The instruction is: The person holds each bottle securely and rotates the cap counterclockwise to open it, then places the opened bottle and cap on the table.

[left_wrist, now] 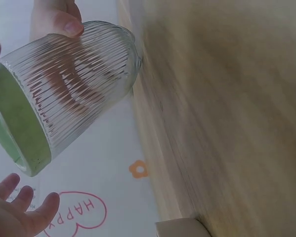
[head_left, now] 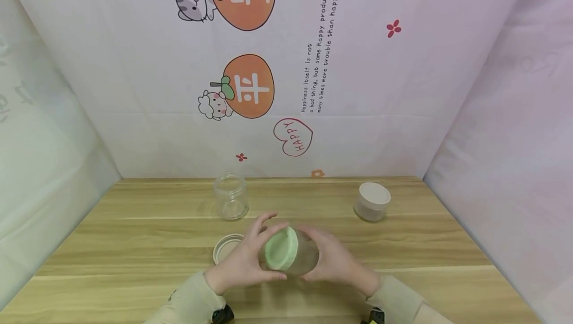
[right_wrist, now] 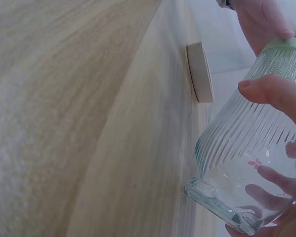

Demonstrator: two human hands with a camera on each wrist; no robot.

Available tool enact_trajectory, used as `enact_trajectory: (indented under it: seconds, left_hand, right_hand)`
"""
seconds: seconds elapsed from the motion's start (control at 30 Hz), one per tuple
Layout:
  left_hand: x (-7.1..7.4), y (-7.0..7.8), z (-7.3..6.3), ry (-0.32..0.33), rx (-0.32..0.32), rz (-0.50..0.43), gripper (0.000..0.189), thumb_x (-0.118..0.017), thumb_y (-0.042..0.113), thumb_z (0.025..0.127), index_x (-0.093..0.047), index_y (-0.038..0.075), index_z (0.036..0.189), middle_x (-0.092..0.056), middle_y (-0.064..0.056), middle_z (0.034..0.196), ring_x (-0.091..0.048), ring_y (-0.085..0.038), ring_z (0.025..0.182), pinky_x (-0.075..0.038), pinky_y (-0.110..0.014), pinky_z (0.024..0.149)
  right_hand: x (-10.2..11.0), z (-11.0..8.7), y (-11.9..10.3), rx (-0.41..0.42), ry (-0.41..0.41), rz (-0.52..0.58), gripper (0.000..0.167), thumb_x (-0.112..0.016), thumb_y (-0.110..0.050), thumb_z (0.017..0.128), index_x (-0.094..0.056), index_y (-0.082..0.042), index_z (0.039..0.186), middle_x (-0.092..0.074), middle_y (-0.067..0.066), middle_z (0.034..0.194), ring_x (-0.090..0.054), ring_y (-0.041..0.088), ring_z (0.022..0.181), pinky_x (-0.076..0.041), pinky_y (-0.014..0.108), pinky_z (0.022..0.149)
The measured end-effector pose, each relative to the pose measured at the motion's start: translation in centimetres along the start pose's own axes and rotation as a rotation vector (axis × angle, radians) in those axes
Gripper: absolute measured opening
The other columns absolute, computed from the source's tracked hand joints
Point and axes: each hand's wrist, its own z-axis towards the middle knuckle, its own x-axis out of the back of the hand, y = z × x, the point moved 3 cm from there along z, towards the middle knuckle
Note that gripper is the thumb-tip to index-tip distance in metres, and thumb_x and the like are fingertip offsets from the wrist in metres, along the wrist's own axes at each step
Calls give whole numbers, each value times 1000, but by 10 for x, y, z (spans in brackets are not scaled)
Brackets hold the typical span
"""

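A ribbed clear glass jar [left_wrist: 83,79] with a light green lid [head_left: 279,249] is tilted on its side just above the table. My right hand [head_left: 333,259] grips the glass body, thumb and fingers around it; some of those fingers show through the glass [right_wrist: 227,148] in the right wrist view. At the lid end, my left hand [head_left: 243,259] curves around the green lid, thumb and a finger at its edge. Several of its other fingers [left_wrist: 21,197] stand spread apart from the lid in the left wrist view.
An open clear jar [head_left: 231,199] stands at the back left. A round white-rimmed lid [head_left: 224,245] lies partly behind my left hand. At the back right is a small container with a white lid [head_left: 374,193]. A printed cloth [head_left: 358,90] hangs behind the wooden table [head_left: 425,244].
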Motion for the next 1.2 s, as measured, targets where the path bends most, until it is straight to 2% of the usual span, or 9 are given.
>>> enact_trajectory:
  seconds: [0.27,0.53,0.73,0.9,1.2]
  left_hand:
    - [-2,-2,-2,19,-89,69,89,-89,26,60,-45,23,137,-27,-11,147,-46,-27,118,-50,-41,91]
    - [-2,-3,-3,40,-185,112,82,-87,24,64,-47,21,136,-38,-10,144,-42,-30,128,-48,-47,96]
    - [-1,-3,-3,22,-195,92,77,-85,23,67,-49,21,135,-39,-10,143,-44,-30,127,-49,-44,96]
    - [-2,-4,-3,29,-205,67,76,-87,22,64,-52,20,132,-42,-10,140,-48,-29,123,-50,-42,94]
    - [-1,-4,-3,48,-174,43,76,-89,21,60,-56,20,128,-46,-9,139,-52,-28,120,-51,-41,93]
  right_hand:
    - [-1,-1,-2,14,6,-36,90,-90,-21,48,-49,-11,128,-61,0,117,-59,17,102,-53,38,85]
    - [-2,-1,-2,5,-2,-29,90,-90,-21,49,-48,-12,129,-61,1,118,-59,18,103,-53,38,84]
    - [-2,-1,-1,8,-8,-19,89,-90,-20,50,-48,-14,129,-60,0,118,-59,19,103,-53,37,83]
    - [-4,-2,-1,25,-6,-19,89,-90,-20,50,-49,-15,128,-61,-2,117,-60,17,101,-53,36,83]
    - [-4,-4,-2,33,11,-33,89,-90,-22,49,-49,-20,127,-60,-5,117,-60,16,101,-53,36,82]
